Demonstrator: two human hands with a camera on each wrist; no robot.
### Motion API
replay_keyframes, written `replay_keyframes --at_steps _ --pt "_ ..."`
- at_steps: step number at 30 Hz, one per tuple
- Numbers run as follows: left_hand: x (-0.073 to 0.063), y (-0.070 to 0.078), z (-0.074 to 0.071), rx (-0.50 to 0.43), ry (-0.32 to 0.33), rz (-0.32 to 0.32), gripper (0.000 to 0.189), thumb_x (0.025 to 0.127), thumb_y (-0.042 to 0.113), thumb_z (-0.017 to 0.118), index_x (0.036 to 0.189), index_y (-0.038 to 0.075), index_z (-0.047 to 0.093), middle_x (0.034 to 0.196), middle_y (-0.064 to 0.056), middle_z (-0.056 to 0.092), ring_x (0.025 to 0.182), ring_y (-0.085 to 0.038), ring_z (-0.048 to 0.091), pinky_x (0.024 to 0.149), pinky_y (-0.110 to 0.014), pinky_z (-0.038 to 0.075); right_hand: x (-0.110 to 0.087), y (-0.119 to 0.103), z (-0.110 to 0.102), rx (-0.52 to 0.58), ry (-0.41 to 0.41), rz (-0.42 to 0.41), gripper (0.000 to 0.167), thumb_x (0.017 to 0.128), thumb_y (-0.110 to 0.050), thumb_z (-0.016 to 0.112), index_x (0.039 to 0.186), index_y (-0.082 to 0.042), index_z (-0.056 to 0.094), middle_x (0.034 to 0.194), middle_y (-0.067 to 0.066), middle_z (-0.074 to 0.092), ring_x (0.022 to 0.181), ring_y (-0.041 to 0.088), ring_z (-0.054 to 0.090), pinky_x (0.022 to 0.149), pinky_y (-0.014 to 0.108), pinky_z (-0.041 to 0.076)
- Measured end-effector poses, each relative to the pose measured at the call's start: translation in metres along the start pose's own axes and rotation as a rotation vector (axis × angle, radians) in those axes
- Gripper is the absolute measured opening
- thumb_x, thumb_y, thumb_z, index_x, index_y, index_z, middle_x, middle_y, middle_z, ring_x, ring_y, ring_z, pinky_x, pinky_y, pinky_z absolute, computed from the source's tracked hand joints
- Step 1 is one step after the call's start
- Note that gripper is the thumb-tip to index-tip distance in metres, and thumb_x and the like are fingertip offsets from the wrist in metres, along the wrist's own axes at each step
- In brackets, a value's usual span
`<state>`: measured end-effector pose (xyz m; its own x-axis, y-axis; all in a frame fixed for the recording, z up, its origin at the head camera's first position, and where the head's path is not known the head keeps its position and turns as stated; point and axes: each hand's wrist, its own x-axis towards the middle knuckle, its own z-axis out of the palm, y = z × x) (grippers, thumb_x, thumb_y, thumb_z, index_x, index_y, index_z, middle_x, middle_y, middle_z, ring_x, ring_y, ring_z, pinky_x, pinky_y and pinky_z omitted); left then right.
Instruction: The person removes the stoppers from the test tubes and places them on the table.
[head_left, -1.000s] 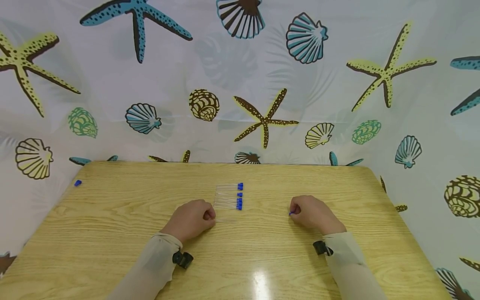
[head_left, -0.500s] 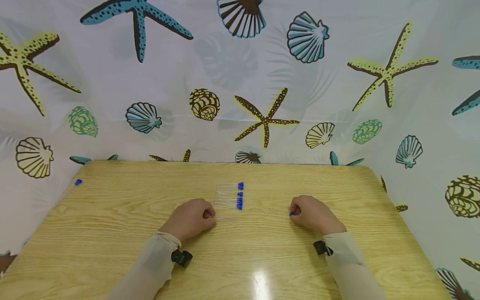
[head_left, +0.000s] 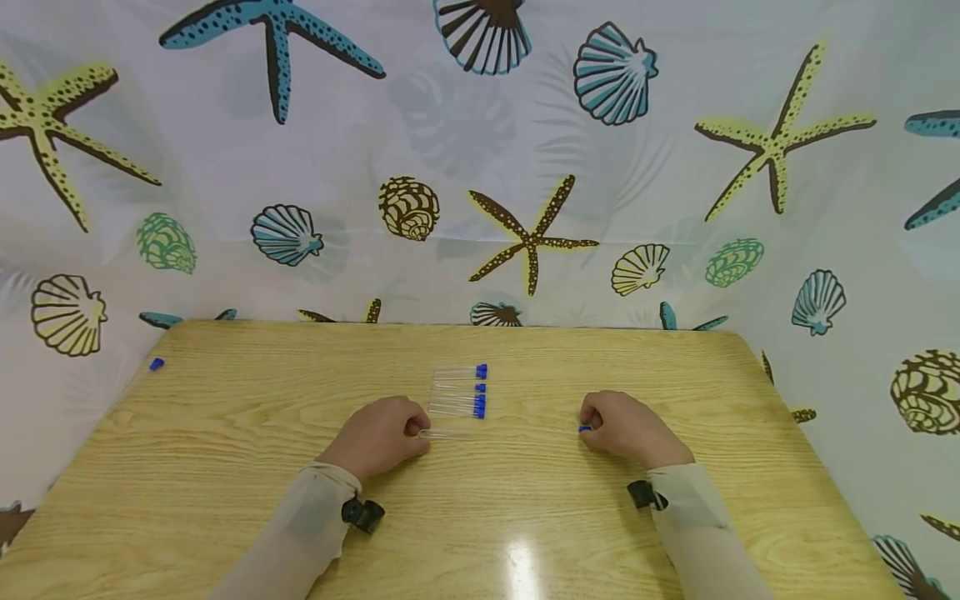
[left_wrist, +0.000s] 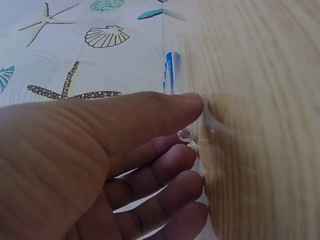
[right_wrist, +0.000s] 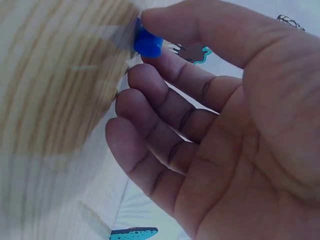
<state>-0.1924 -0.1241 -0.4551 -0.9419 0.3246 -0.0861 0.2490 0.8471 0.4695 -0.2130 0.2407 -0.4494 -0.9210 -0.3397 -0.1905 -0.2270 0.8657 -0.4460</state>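
Observation:
In the head view an uncapped clear test tube lies on the table with its rounded end at my left hand. The left thumb and index finger stand a little apart around that end; whether they touch it is hard to tell. My right hand pinches a small blue cap between thumb and index finger, close above the wood, while its other fingers curl loosely. Beyond the uncapped tube, several clear tubes with blue caps lie side by side, caps to the right.
A loose blue cap lies at the table's far left edge. The wooden table ends at a white curtain printed with shells and starfish. Black camera mounts sit on both wrists.
The uncapped tube has shifted slightly away from me, toward the capped ones. My left thumb and index finger have parted, exposing its rounded end. The right hand keeps its place with the cap.

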Motion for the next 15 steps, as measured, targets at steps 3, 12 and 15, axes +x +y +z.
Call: replay_keyframes --at_steps 3,12,15 --pt "0.001 -0.001 0.000 -0.001 -0.002 -0.005 0.018 0.091 0.021 0.079 0.107 0.013 0.078 0.092 0.004 0.066 0.078 -0.013 0.055 0.080 -0.038 0.053 0.000 0.002 -0.001 0.029 -0.009 -0.012 0.009 0.092 -0.013 0.078 0.098 -0.013 0.070 0.084 -0.002 0.060 0.075 0.015 0.053 0.072 0.035 0.046" --pt "0.002 -0.006 0.000 -0.044 -0.010 0.015 0.020 0.091 0.020 0.079 0.109 0.013 0.076 0.088 0.005 0.063 0.079 -0.015 0.053 0.079 -0.038 0.051 -0.004 0.010 -0.012 0.090 0.027 -0.005 0.023 0.097 -0.019 0.070 0.116 -0.008 0.066 0.094 -0.001 0.063 0.080 0.016 0.056 0.077 0.036 0.049" --pt "0.003 -0.009 -0.003 -0.057 -0.014 0.023 0.022 0.092 0.023 0.078 0.111 0.013 0.075 0.090 0.005 0.064 0.080 -0.014 0.055 0.081 -0.039 0.052 -0.004 0.009 -0.016 0.109 0.070 -0.013 0.027 0.100 -0.019 0.066 0.122 -0.004 0.064 0.094 0.001 0.063 0.077 0.016 0.055 0.073 0.036 0.049"
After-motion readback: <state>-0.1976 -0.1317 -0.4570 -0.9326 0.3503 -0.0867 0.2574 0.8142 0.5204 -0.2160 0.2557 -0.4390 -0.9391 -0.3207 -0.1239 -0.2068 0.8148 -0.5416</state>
